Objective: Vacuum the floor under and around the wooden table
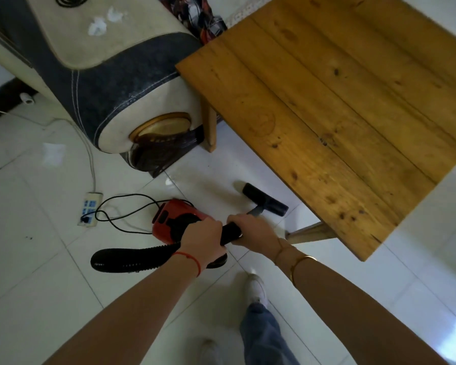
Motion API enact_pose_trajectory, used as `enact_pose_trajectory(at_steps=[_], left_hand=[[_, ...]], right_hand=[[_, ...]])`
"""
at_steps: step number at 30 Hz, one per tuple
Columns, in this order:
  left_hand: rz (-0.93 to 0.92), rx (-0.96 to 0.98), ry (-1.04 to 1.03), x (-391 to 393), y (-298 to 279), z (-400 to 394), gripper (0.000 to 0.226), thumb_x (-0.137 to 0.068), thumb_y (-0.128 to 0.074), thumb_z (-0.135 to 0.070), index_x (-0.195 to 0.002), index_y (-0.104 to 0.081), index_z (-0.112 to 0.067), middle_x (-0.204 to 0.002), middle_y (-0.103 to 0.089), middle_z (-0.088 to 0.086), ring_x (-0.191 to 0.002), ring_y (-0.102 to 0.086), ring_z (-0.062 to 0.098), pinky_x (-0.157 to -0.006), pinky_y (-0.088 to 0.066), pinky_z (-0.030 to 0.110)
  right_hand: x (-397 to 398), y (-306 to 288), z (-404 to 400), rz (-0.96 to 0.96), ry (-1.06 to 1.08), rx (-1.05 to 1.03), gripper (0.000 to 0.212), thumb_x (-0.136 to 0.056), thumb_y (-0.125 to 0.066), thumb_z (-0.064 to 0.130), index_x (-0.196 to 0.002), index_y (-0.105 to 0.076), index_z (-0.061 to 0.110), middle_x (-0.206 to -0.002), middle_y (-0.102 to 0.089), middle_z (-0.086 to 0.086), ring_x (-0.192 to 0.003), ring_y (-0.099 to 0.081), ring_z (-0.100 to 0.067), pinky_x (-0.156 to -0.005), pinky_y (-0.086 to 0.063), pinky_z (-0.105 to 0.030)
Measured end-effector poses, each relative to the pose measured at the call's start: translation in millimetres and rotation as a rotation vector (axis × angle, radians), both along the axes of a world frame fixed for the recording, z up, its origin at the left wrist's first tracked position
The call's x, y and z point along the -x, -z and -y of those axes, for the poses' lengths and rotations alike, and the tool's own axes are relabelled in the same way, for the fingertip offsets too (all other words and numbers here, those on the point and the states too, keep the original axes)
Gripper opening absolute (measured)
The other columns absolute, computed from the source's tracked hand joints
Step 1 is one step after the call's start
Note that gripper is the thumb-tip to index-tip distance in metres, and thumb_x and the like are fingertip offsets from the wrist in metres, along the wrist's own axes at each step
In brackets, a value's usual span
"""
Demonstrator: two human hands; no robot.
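Observation:
The wooden table fills the upper right, with one leg by the sofa and another near my right wrist. A red and black vacuum cleaner stands on the white tiled floor. Its black ribbed hose curls left and leads to a black wand. My left hand grips the wand's rear and my right hand grips it further forward. The black floor nozzle rests on the tiles at the table's near edge.
A cream and grey sofa arm stands left of the table. A white power strip lies on the floor with the vacuum's black cord plugged in. A paper scrap lies further left. My white shoe stands below my hands.

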State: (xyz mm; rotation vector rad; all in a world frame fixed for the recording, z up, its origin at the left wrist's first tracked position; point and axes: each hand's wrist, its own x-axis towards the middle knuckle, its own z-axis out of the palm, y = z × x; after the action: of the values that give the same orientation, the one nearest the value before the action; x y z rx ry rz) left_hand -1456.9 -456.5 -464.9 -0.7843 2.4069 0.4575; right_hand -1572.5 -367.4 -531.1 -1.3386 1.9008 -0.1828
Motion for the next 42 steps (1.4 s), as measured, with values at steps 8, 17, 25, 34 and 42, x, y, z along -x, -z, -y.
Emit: enact_pose_trajectory(at_steps=[8,17,25,34,42], left_hand=[[0.055,0.008,0.158,-77.2,-13.7,-25.8,0.021,-0.082,-0.059,-0.029,-0.101,-0.057,-0.019,-0.09,-0.061,0.0,-0.08,-0.063,0.019,-0.068,-0.052,0.03],[0.034,-0.019,0.308,-119.9,-20.2,-62.0,0.02,-0.079,-0.061,-0.03,-0.097,-0.056,-0.022,-0.09,-0.063,-0.002,-0.08,-0.063,0.018,-0.062,-0.043,0.026],[0.017,-0.05,0.409,-121.1,-27.8,-104.2,0.015,-0.077,-0.061,-0.027,-0.088,-0.055,-0.02,-0.088,-0.063,0.0,-0.078,-0.063,0.021,-0.06,-0.042,0.026],[0.0,-0.094,0.546,-91.1,-33.2,-171.4,0.011,-0.077,-0.06,-0.026,-0.08,-0.05,-0.023,-0.068,-0.051,-0.007,-0.066,-0.053,0.016,-0.058,-0.039,0.025],[0.028,-0.117,0.529,-53.6,-25.3,-244.6,0.014,-0.079,-0.061,-0.026,-0.09,-0.059,-0.018,-0.083,-0.064,0.0,-0.072,-0.062,0.018,-0.061,-0.047,0.027]], right_hand=[[-95.6,-5.3,-36.7,0.01,0.139,-0.004,0.028,-0.085,-0.065,0.027,-0.111,-0.057,0.018,-0.107,-0.066,-0.005,-0.096,-0.064,-0.025,-0.079,-0.049,-0.031],[-152.5,-6.7,-96.4,0.028,0.282,0.008,0.032,-0.079,-0.069,0.022,-0.108,-0.056,0.018,-0.107,-0.065,-0.005,-0.094,-0.063,-0.027,-0.078,-0.053,-0.039],[-165.5,-8.8,-148.0,0.032,0.362,-0.001,0.032,-0.077,-0.071,0.025,-0.105,-0.056,0.019,-0.104,-0.066,-0.004,-0.093,-0.063,-0.025,-0.081,-0.053,-0.04],[-153.3,-7.5,-225.8,0.046,0.485,0.018,0.027,-0.076,-0.069,0.021,-0.099,-0.054,0.019,-0.096,-0.065,-0.003,-0.086,-0.062,-0.024,-0.075,-0.053,-0.042],[-120.0,-4.6,-298.4,0.027,0.55,0.061,0.029,-0.077,-0.071,0.02,-0.101,-0.056,0.017,-0.1,-0.063,-0.003,-0.089,-0.059,-0.024,-0.077,-0.05,-0.039]])
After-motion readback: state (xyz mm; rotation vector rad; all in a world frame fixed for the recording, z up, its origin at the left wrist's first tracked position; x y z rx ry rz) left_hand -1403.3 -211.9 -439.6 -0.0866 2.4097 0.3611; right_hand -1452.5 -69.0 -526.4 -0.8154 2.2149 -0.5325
